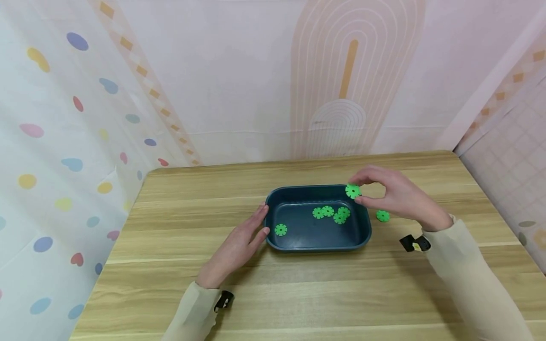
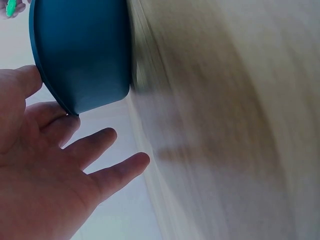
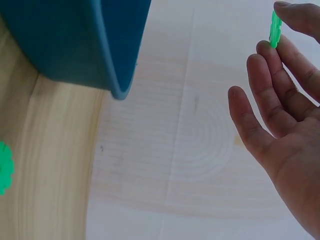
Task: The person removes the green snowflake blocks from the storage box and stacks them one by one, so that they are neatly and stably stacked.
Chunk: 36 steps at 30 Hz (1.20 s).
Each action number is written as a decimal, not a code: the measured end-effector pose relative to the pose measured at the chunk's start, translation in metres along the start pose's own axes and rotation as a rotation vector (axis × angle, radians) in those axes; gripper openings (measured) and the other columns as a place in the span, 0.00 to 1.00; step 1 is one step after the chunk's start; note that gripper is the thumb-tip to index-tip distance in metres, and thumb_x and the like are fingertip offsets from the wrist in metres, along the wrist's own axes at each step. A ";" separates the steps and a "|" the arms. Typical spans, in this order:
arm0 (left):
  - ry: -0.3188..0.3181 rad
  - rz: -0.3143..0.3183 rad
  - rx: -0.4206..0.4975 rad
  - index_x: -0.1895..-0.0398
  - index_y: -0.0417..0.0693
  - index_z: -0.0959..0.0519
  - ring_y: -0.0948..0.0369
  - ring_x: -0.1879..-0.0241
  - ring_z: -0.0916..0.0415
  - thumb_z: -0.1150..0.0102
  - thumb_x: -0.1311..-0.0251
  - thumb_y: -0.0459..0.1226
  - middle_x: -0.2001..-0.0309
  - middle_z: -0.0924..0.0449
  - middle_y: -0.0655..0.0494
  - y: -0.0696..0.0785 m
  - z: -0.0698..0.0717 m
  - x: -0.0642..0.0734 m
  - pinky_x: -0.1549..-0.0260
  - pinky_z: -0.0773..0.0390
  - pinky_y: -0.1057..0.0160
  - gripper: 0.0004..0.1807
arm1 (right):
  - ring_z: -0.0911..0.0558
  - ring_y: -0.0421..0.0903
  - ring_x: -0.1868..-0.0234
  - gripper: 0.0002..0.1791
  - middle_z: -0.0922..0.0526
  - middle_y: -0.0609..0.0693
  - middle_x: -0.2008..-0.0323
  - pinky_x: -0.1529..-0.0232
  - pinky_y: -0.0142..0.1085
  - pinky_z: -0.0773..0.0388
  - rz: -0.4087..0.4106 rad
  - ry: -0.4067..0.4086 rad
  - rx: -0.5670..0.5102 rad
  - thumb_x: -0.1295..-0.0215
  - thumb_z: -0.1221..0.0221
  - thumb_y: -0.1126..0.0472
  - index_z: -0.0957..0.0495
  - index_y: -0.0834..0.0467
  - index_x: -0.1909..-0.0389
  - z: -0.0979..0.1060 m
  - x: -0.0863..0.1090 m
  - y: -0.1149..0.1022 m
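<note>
A dark blue rectangular tray [image 1: 317, 250] stands on the table. Several green notched plastic discs lie in it, one lone disc [image 1: 280, 229] at the left and the others grouped at the right. My left hand [image 1: 234, 248] touches the tray's left end with fingers extended; in the left wrist view its thumb and index finger are at the rim. Above the tray's back right corner, my right hand [image 1: 392, 196] pinches a green notched disc [image 1: 352, 191] with a hole at its centre, between thumb and fingertips. The right wrist view shows this disc edge-on.
Another green disc [image 1: 383, 216] lies on the wooden table [image 1: 192, 227] just right of the tray, below my right hand. A patterned curtain [image 1: 239, 85] hangs behind the table's back edge and along the left side.
</note>
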<state>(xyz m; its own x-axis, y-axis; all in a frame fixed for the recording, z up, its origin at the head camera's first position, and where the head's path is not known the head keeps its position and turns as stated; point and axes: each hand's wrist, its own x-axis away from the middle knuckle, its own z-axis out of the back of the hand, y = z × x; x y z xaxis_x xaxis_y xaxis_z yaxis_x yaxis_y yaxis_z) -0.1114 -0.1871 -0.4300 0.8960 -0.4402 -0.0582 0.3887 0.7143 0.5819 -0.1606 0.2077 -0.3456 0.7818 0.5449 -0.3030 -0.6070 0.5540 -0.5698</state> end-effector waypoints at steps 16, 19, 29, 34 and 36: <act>0.002 -0.004 0.001 0.17 0.46 0.45 0.55 0.21 0.49 0.52 0.18 0.46 0.18 0.50 0.52 0.000 0.001 0.001 0.26 0.41 0.47 0.33 | 0.21 0.40 0.51 0.20 0.15 0.45 0.50 0.47 0.22 0.27 0.014 0.079 -0.013 0.40 0.28 0.70 0.15 0.55 0.47 0.008 0.023 0.017; 0.000 -0.002 0.002 0.17 0.47 0.45 0.55 0.21 0.49 0.52 0.18 0.46 0.18 0.50 0.53 0.000 0.001 0.001 0.26 0.41 0.47 0.33 | 0.21 0.39 0.52 0.21 0.15 0.44 0.51 0.47 0.23 0.27 0.008 0.086 -0.026 0.41 0.27 0.70 0.15 0.55 0.47 0.008 0.028 0.021; 0.002 -0.001 -0.005 0.17 0.46 0.45 0.54 0.21 0.48 0.53 0.18 0.46 0.18 0.50 0.51 0.001 0.002 0.002 0.26 0.41 0.46 0.33 | 0.20 0.39 0.53 0.19 0.15 0.45 0.53 0.49 0.22 0.27 -0.046 0.110 -0.025 0.41 0.27 0.70 0.15 0.56 0.49 0.007 0.042 0.033; -0.001 0.012 0.001 0.17 0.48 0.46 0.54 0.21 0.48 0.53 0.18 0.47 0.18 0.50 0.52 0.002 0.002 0.003 0.26 0.41 0.46 0.33 | 0.20 0.40 0.54 0.20 0.15 0.45 0.53 0.50 0.22 0.26 -0.045 0.104 -0.002 0.42 0.26 0.70 0.15 0.56 0.49 0.006 0.048 0.041; -0.001 0.014 0.002 0.17 0.48 0.46 0.54 0.21 0.48 0.53 0.18 0.47 0.18 0.50 0.52 0.002 0.002 0.003 0.26 0.41 0.46 0.33 | 0.20 0.40 0.54 0.20 0.15 0.45 0.53 0.51 0.22 0.25 -0.031 0.095 0.020 0.42 0.26 0.70 0.15 0.57 0.48 0.005 0.051 0.044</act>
<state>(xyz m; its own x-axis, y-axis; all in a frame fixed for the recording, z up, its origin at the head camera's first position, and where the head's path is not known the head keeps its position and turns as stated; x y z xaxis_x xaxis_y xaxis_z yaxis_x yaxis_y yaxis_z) -0.1083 -0.1883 -0.4276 0.9011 -0.4309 -0.0490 0.3757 0.7192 0.5845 -0.1482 0.2630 -0.3826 0.8098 0.4653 -0.3574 -0.5841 0.5824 -0.5654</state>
